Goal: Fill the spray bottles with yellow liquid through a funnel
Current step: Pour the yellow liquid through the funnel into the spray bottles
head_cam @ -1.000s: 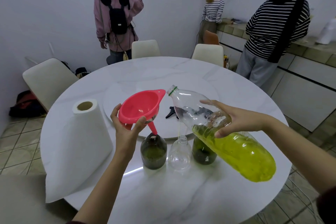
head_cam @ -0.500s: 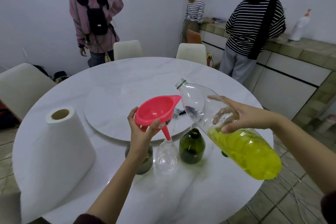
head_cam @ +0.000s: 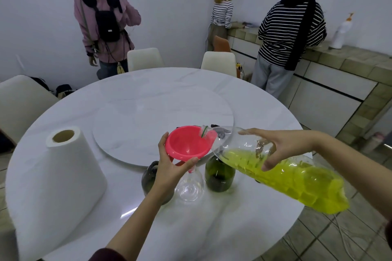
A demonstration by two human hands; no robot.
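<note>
My left hand (head_cam: 169, 167) grips a red funnel (head_cam: 186, 144) whose spout sits in the neck of a clear round bottle (head_cam: 189, 186). My right hand (head_cam: 273, 146) holds a large clear plastic bottle (head_cam: 297, 178) of yellow liquid, tilted so its open mouth lies over the funnel's rim. The yellow liquid reaches the bottle's shoulder. A dark green bottle (head_cam: 219, 176) stands right of the clear one, and another dark bottle (head_cam: 150, 178) stands left, partly behind my left wrist.
A big paper towel roll (head_cam: 55, 182) stands on the round white marble table (head_cam: 148, 229) at the left. A lazy Susan disc (head_cam: 148, 116) fills the table's middle. Black spray heads (head_cam: 220, 131) lie behind the plastic bottle. Chairs and three people stand beyond the table.
The funnel went from the left dark bottle to the clear bottle's neck. The plastic bottle tipped further, bringing its mouth over the funnel and the liquid toward the neck.
</note>
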